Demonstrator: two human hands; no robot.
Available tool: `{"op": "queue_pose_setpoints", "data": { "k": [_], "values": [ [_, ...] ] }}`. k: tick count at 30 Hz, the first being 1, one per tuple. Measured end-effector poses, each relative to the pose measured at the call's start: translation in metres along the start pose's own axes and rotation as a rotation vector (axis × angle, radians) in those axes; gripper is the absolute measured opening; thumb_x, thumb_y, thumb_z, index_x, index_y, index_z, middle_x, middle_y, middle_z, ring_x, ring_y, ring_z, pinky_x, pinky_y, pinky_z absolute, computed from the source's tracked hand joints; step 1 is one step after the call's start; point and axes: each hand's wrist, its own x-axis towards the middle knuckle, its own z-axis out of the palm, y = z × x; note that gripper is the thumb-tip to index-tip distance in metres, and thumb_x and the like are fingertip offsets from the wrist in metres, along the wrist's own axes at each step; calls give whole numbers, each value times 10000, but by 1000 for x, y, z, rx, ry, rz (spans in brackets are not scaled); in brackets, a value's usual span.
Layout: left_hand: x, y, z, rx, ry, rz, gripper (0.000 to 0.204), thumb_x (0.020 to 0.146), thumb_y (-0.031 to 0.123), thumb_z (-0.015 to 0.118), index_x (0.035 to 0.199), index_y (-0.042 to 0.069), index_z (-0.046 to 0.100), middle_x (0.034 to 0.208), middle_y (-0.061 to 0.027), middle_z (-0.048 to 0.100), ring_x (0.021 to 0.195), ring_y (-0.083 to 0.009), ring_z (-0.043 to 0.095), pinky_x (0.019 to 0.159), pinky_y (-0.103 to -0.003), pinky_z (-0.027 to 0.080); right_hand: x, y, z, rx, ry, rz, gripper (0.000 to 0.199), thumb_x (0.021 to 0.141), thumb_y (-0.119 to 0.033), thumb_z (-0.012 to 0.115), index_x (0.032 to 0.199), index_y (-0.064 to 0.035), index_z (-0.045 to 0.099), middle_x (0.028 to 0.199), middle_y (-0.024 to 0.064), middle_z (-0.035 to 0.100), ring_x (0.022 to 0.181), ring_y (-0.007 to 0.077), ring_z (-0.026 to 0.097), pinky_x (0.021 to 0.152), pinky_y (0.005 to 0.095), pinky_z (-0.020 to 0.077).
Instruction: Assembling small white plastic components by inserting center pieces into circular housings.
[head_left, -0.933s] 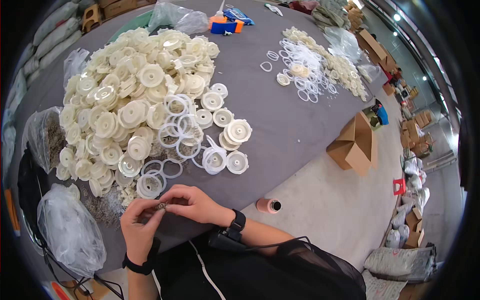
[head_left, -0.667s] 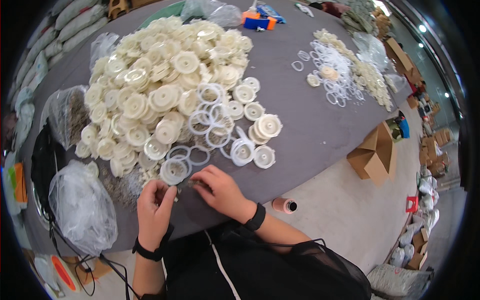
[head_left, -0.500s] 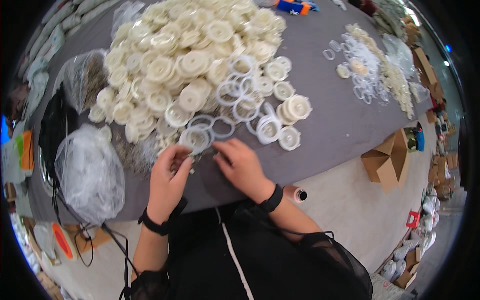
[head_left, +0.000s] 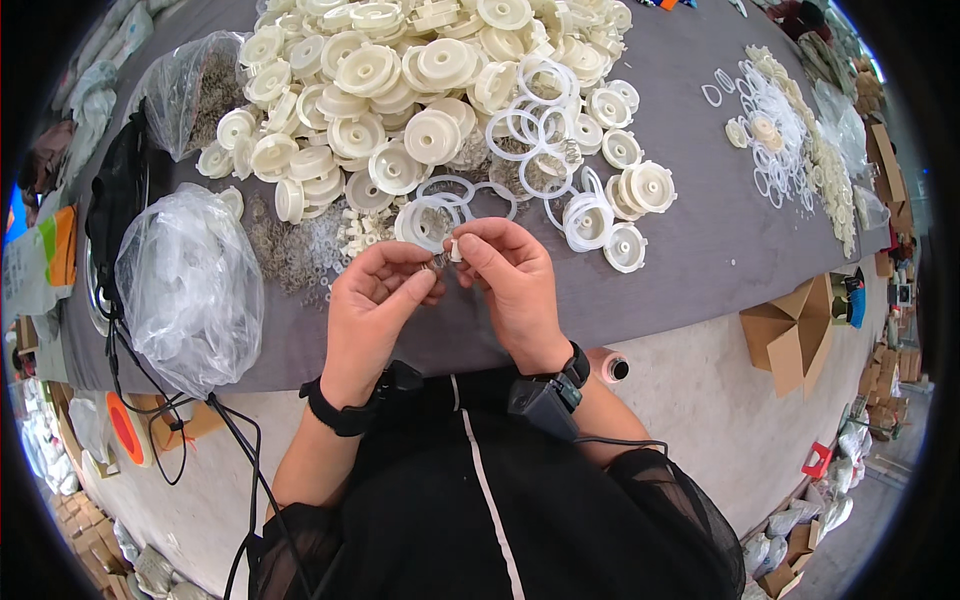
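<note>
My left hand (head_left: 368, 312) pinches a small metal spring (head_left: 439, 262) between thumb and fingertips. Against it, my right hand (head_left: 518, 292) grips a small cream plastic piece (head_left: 456, 251); both hands meet above the near part of the table. Just beyond the fingertips lies a cream round part with a clear ring (head_left: 424, 222) on it. Small cream plastic pieces (head_left: 366, 232) sit left of that, beside a heap of loose metal springs (head_left: 283, 245). Behind them rises a large pile of cream round plastic parts (head_left: 365, 70), with translucent rings (head_left: 518, 135) at its right.
On the left lie a clear plastic bag (head_left: 190, 285), a bag of springs (head_left: 205, 95) and black cables (head_left: 235, 430). More rings (head_left: 785, 140) and cream pieces are heaped far right. A pink bottle (head_left: 606, 364) and an open cardboard box (head_left: 790, 335) are beyond the table's near edge.
My hands have lifted from the table and come together at the fingertips, now with the spring and cream piece between them. The view has shifted slightly.
</note>
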Motion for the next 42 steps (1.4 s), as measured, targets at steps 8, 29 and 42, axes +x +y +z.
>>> {"op": "queue_pose_setpoints", "data": {
  "k": [8,29,42],
  "values": [
    [-15,16,-3,345,126,215,141,828,57,612,962,12,615,876,-45,638,787,-114,614,708,-241,491,-7,-10,6,-307,-104,181,190,856,-97,562,991,19,631,829,38,616,684,101,551,615,233,441],
    [-11,-6,-6,498,-3,578,188,814,113,633,965,2,641,846,-99,621,748,-188,608,659,-289,482,-13,4,-25,-149,-105,29,189,881,-105,571,1003,37,603,876,70,623,728,95,557,608,211,433],
    [-13,-1,2,345,-25,249,189,892,167,538,930,-17,541,823,-83,575,712,-149,556,650,-280,461,-30,0,-3,-804,-43,-449,128,845,19,565,967,44,596,917,79,566,792,133,544,683,232,454]
  ]
}}
